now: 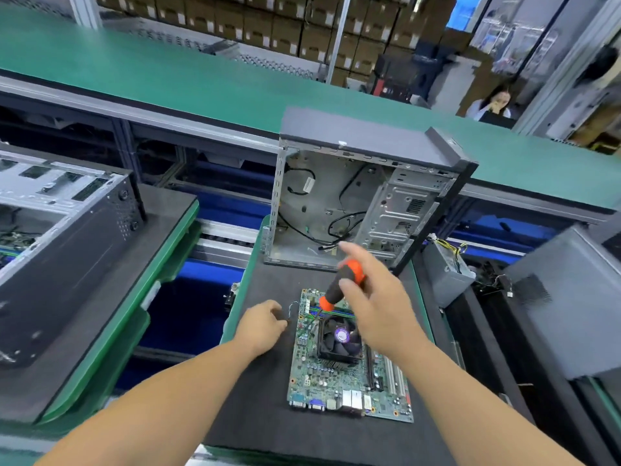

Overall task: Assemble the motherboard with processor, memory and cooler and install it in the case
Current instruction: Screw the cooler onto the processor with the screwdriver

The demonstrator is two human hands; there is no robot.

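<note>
A green motherboard (339,381) lies flat on a dark foam mat (255,398). A black cooler fan (337,341) with a purple hub sticker sits on it. My right hand (376,304) grips an orange-and-black screwdriver (344,284), whose tip points down at the fan's far left corner. My left hand (262,327) rests on the mat just left of the board, fingers curled near the fan's thin cable (293,306). Behind the board stands an open grey computer case (366,203), its side off, with loose black cables inside.
Another case (60,210) lies on a pallet at the left. A power supply (447,274) with yellow wires and a grey case panel (568,297) sit at the right. A green conveyor shelf (201,79) runs behind. A person sits far back right.
</note>
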